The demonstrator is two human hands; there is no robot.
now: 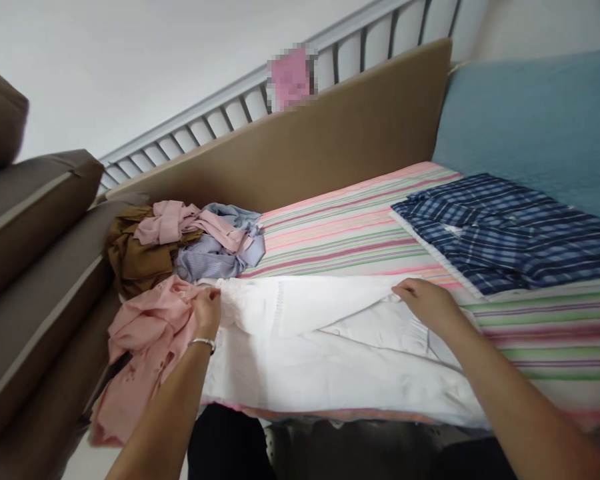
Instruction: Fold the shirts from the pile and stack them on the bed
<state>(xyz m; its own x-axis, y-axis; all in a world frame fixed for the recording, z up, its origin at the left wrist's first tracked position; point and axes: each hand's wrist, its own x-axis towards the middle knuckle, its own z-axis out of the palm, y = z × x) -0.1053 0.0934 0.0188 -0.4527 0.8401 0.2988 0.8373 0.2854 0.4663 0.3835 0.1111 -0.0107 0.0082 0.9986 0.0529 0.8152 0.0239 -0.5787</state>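
Taking the white garment (300, 383) as the clock's centre, the left hand (207, 312) is pinching its far edge toward ten o'clock, near the lacy end. The right hand (430, 303) is pinching that edge toward two, thumb and fingers pressed together on the cloth. Both hands are gripping far apart, probably so the upper layer is staying taut and straight between them. The garment itself is lying along the near side of the striped sheet (330, 227), likely for easy reach.

At nine o'clock a pink garment (147, 320) is lying crumpled behind the left wrist, drooping past the bed's near edge. At ten, a heap of clothes (167, 223) in pink, brown and blue is bunching together, seemingly kept aside. At two, a plaid shirt (510, 230) is lying flat, perhaps set there to be out of the way.

The white garment is reaching almost to the edge at six, leaving little room toward the body. Toward twelve, bare sheet is stretching between heap and plaid shirt, giving more room, until a brown board (330, 143) is bounding it. Stacked cushions (35, 207) are crowding the left arm's side.
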